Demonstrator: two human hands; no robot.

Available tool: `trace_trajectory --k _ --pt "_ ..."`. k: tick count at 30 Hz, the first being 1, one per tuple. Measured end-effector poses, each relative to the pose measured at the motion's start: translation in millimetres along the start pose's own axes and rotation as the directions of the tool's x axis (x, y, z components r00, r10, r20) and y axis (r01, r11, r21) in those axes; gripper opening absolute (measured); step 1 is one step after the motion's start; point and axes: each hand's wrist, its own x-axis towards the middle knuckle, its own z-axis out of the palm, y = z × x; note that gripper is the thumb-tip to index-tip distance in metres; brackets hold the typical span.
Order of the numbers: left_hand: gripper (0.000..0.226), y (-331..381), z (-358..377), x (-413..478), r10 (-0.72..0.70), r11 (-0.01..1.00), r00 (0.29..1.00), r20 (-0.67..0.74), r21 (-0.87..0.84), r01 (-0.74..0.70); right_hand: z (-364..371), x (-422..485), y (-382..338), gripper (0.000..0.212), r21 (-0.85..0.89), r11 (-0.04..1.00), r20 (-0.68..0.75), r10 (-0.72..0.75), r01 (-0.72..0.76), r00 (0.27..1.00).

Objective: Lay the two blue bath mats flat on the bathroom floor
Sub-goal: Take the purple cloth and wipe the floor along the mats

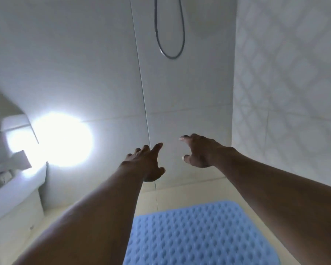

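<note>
- Two bare forearms fill the near part of the view, reaching forward from the lower left and the lower right toward the far wall.
- White tiled wall [96, 60] takes up most of the far scene, with a thin vertical seam running down its middle; a second wall [287, 88] on the right carries a faint diamond pattern.
- One blue bath mat [201, 234] lies flat on the pale floor [111, 211] at the near centre, between the two forearms; its surface is covered in rows of small raised bumps, and its far corners are rounded. Only this one mat is in view.
- On the left stands a white fixture [13, 188], blurred and partly washed out by a bright round glare [61, 139] on the wall just beside it.
- Left hand [144, 163] hovers in the air past the mat's far edge, fingers spread and slightly curled, gripping nothing.
- Right hand [201, 152] hangs just beside it, a little farther and to the right, fingers likewise apart and bent like a claw, also empty.
- A grey shower hose [170, 44] hangs in a loop against the far wall, above the hands.
</note>
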Motion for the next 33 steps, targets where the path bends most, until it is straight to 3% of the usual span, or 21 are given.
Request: trace_trajectory --k 9,25,29,33 --pt "0.09 -4 -81 28 0.014 1.0 0.991 -0.13 -0.016 -0.016 -94 19 -10 0.074 0.014 1.0 -0.086 -0.008 0.01 0.996" --pt "0.092 -26 -123 60 0.015 0.994 0.997 -0.079 0.112 -0.006 -105 52 0 0.08 0.088 0.996 -0.067 -0.021 0.027 0.998" --pt "0.096 -30 -199 84 0.018 0.995 1.0 0.004 0.101 -0.018 -181 77 1 0.082 0.096 0.995 0.017 0.007 -0.008 1.0" --pt "0.098 -31 -332 111 0.008 0.997 0.999 0.048 0.075 -0.011 -322 104 5 0.082 0.079 0.995 0.08 0.061 -0.068 0.995"
